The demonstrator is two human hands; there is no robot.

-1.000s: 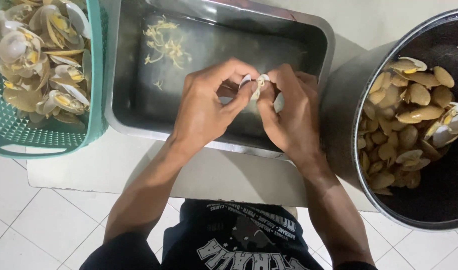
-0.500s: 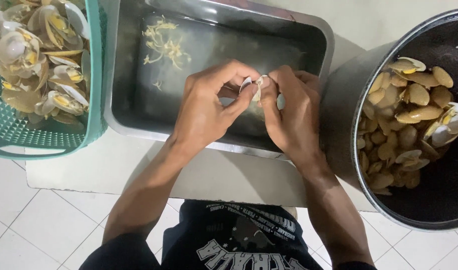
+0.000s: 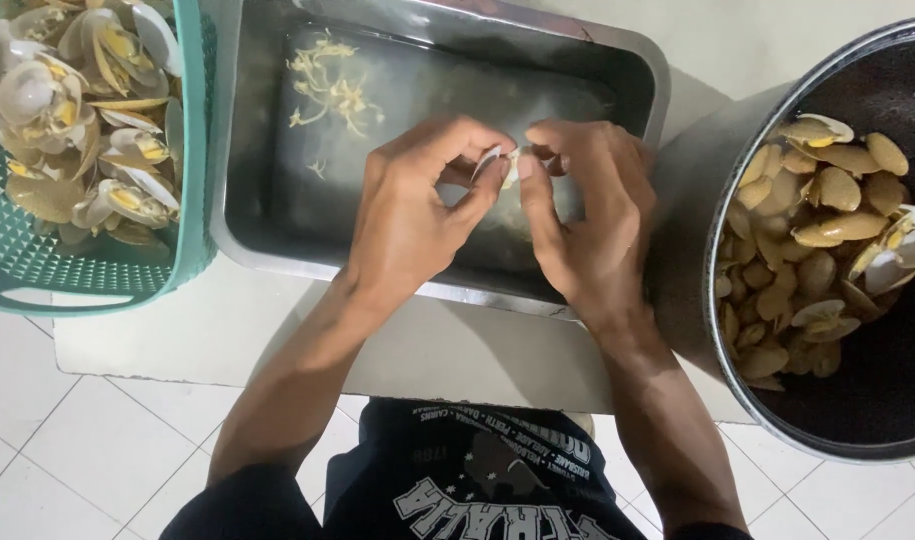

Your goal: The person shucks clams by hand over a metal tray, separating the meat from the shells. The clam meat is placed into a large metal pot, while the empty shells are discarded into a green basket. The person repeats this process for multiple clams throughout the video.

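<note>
The left hand (image 3: 412,215) and right hand (image 3: 587,215) are together pinching one small clam (image 3: 507,165) between their fingertips, above the steel tray (image 3: 277,230) beneath them.

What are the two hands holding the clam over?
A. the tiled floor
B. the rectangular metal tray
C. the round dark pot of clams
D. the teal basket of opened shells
B: the left hand and right hand pinch a clam directly above the metal tray, between the teal basket and the pot.
</note>
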